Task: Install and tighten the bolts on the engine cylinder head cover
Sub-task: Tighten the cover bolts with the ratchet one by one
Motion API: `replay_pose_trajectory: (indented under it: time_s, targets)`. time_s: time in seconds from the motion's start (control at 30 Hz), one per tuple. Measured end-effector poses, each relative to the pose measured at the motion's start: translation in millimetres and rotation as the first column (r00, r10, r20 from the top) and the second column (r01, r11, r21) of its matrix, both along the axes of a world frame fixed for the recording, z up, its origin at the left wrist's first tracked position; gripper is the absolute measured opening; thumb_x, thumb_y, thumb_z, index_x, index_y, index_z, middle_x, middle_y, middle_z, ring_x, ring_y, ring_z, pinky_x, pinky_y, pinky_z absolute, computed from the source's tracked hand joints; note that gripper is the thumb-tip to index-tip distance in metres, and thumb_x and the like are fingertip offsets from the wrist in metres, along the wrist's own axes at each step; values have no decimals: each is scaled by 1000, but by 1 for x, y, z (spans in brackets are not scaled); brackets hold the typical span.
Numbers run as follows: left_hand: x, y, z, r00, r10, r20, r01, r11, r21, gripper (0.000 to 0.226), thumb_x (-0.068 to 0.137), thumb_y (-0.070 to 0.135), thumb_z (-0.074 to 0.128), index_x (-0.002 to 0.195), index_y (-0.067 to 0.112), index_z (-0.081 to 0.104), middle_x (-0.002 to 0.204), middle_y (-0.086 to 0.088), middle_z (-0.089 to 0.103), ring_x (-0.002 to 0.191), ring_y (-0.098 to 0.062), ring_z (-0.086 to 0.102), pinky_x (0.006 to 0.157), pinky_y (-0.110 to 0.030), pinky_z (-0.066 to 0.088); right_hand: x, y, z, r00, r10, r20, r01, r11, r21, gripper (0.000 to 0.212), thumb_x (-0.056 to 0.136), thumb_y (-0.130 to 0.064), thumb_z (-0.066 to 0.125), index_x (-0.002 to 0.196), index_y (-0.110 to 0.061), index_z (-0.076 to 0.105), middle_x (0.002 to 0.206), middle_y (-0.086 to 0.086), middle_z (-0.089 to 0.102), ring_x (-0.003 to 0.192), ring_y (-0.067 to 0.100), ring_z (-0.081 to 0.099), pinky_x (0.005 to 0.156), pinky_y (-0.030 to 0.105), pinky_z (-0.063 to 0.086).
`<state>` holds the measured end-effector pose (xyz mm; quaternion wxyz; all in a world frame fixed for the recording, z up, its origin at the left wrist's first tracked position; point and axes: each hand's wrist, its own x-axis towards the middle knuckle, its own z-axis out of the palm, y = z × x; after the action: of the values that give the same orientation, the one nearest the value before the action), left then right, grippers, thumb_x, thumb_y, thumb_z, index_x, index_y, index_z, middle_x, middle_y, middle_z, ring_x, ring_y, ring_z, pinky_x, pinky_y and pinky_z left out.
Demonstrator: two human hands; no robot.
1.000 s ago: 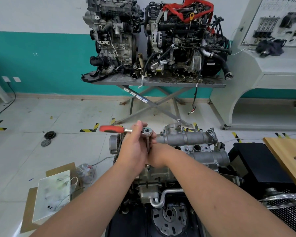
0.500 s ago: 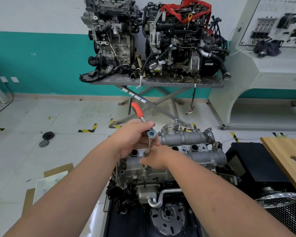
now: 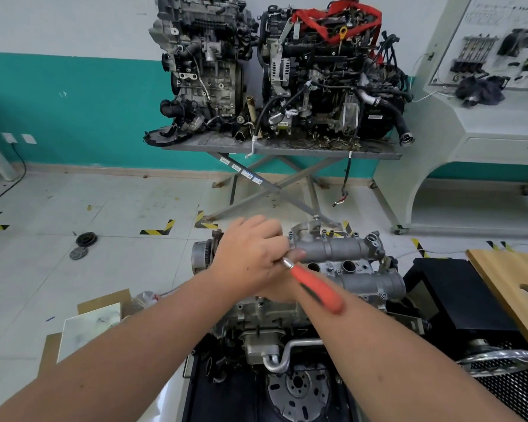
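Observation:
The grey aluminium cylinder head cover [image 3: 342, 249] sits on top of the engine [image 3: 265, 324] in front of me, with several bolts along its edges. My left hand [image 3: 250, 257] grips the head of a ratchet wrench at the cover's left end. The wrench's orange handle [image 3: 316, 289] points toward the lower right, across my right forearm. My right hand [image 3: 282, 292] lies under the left one and is mostly hidden; it is curled round the socket extension below the ratchet head. The socket and the bolt under it are out of sight.
Two engines stand on a scissor-lift table [image 3: 281, 149] by the teal wall. At the right are a white training console [image 3: 485, 129], a wooden board [image 3: 518, 287] and a black stand [image 3: 457, 296]. Cardboard with a plastic sheet [image 3: 89, 327] and two pulleys [image 3: 84, 245] lie on the floor at the left.
The orange handle has swung clockwise, from pointing left, through pointing away from me, to lower right over my right forearm. My left hand has turned with it and both hands stay over the same spot.

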<state>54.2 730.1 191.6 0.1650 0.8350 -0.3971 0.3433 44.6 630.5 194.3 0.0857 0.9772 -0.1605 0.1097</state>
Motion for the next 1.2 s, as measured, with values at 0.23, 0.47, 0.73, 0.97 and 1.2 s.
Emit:
replay_pose_trajectory:
  time_s: [0.23,0.47,0.73,0.97,1.2]
  targets:
    - [-23,-24,-33,730,-453,-512,-316,440,-841,34,95,50,35,102,37,66,85,1,69,72,-15,64,68,-30,54,19,-18,-20,525,562,-640,-353,827,437,38,99,-17,40,134,-12,54,132,10,58,119,28,56,98,43,49]
    - [2,-16,-15,379,-728,-571,-698,179,-693,28,98,45,52,96,21,65,65,-4,63,45,-19,53,48,-27,43,21,-16,-35,596,642,-482,-373,753,543,15,97,-24,47,95,-17,59,87,4,60,87,26,60,66,34,45]
    - [11,13,27,66,-509,-858,-391,778,-492,31,103,29,52,122,6,58,81,-7,74,73,-22,71,80,-41,49,16,-23,-33,637,578,-509,-191,759,623,47,92,-54,55,125,-21,59,121,0,62,108,25,61,94,42,52]
    - [18,16,38,4,-405,-914,-296,873,-388,22,102,24,50,115,9,60,77,-4,71,73,-19,65,60,-30,40,20,-25,-33,623,575,-530,-177,763,621,57,90,-56,57,135,-21,54,135,1,57,120,28,57,101,45,48]
    - [13,-16,43,775,391,-497,-200,897,393,44,95,56,50,65,25,40,68,6,47,59,-10,44,50,-28,28,20,-18,-27,569,592,-571,-281,792,542,49,99,-45,48,136,-14,53,134,8,58,117,29,56,98,42,46]
